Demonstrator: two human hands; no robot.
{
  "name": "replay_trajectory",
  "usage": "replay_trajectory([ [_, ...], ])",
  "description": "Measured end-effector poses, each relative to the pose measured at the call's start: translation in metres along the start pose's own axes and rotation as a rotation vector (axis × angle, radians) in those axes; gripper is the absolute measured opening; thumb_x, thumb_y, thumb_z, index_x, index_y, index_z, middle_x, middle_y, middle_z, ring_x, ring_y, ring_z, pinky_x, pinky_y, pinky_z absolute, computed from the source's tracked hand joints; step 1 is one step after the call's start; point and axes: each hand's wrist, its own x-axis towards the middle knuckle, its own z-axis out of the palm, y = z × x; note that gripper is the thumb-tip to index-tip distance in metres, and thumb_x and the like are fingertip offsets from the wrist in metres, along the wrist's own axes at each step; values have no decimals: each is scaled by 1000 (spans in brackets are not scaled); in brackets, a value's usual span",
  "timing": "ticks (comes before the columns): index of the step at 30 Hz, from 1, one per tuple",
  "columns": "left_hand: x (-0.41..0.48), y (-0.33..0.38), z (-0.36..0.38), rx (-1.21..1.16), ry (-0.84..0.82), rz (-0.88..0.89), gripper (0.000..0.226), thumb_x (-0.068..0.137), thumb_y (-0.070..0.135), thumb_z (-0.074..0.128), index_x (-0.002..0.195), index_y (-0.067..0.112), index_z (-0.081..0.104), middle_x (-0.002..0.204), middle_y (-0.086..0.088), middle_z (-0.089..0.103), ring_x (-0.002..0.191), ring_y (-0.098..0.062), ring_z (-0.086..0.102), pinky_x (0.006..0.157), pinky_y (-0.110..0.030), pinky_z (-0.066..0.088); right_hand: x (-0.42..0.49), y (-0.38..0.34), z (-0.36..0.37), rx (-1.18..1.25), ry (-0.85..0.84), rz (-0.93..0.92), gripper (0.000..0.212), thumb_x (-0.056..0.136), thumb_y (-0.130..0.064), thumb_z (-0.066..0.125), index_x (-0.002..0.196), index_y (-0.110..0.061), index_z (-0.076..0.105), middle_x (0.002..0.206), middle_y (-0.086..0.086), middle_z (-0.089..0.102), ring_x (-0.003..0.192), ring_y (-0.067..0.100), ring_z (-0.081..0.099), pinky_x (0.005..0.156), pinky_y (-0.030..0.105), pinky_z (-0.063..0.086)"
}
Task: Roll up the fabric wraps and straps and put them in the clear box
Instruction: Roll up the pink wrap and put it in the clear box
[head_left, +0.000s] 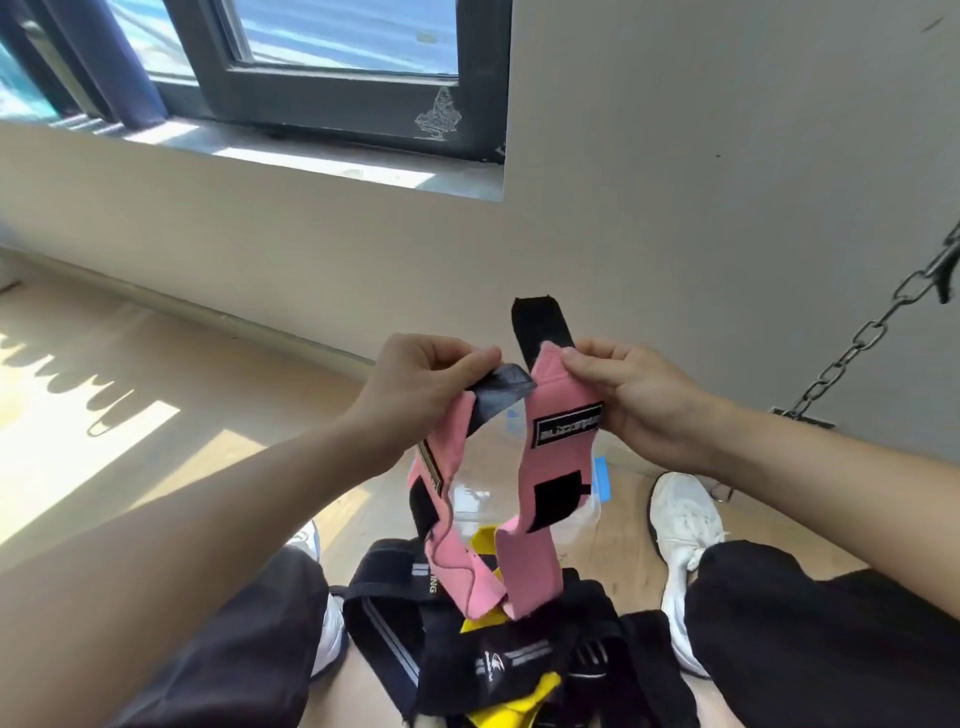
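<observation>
Black-trousered knees (249, 639) frame a heap of black and yellow fabric straps (467, 654) at the bottom centre of the frame. Above the heap, mid-frame, hangs a pink fabric wrap with black fastening patches (530, 566), in two lengths whose lower ends reach the heap. The left hand (421, 384) pinches a dark tab at one upper end between thumb and curled fingers. The right hand (634, 395) pinches the other end, beside a black strip that stands up. Behind the wrap, a clear plastic box (586, 512) sits on the wooden floor (156, 364), near a white shoe (680, 519).
</observation>
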Motion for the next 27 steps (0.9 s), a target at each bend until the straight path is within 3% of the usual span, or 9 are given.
replay_trajectory([
  [4,3,0,-1,16,70,-27,25,96,28,70,83,9,80,78,-5,77,63,-2,61,59,-13,48,0,-15,-18,88,13,23,12,95,-21,61,101,-12,65,83,0,63,77,15,57,68,27,45],
  [8,5,0,4,32,118,-24,23,96,27,69,79,14,76,73,2,72,60,-2,59,59,-15,46,-10,-25,-21,104,-279,98,29,87,-27,69,110,-9,67,110,13,70,97,21,65,82,29,52],
  [10,5,2,9,91,110,-1,24,97,29,69,77,17,75,73,3,72,61,-2,60,61,-18,46,-14,-20,-12,31,-361,106,27,81,-32,80,98,-13,71,100,11,68,88,21,63,76,27,52],
  [12,3,3,13,127,104,13,24,96,29,69,75,18,74,73,1,72,62,-5,60,63,-22,47,-15,-15,-2,-11,-335,82,18,82,-32,77,86,-16,70,88,4,65,76,16,61,68,23,51],
  [15,1,6,12,10,73,-14,22,97,27,68,79,17,74,74,1,73,65,-7,64,64,-23,51,-15,-17,2,-45,-244,4,18,83,-28,73,86,-12,70,85,6,64,73,15,60,65,22,50],
  [18,-1,5,7,-87,-53,-29,21,100,26,63,92,12,76,81,1,74,74,-11,65,69,-23,51,-15,-19,2,-47,-153,-37,20,84,-25,68,91,-7,71,82,5,67,72,13,62,63,22,51],
  [21,-1,-2,4,-143,-184,-32,34,101,35,60,103,4,74,89,-8,67,84,-22,57,79,-33,48,-15,-21,5,70,-111,-27,17,86,-20,65,94,-7,72,81,3,71,69,11,67,63,21,56],
  [24,1,-8,-2,-182,-310,-19,46,93,48,63,103,4,73,94,-6,68,90,-17,64,82,-27,53,-15,-27,3,165,-100,-25,15,88,-20,63,94,-10,72,81,2,73,71,10,69,63,21,58],
  [27,0,-16,-3,-74,-409,-32,33,89,34,75,113,13,74,107,0,78,102,-15,73,85,-20,56,-15,-38,-4,218,-74,-49,14,94,-20,58,92,-11,68,78,2,70,68,11,68,58,23,57],
])
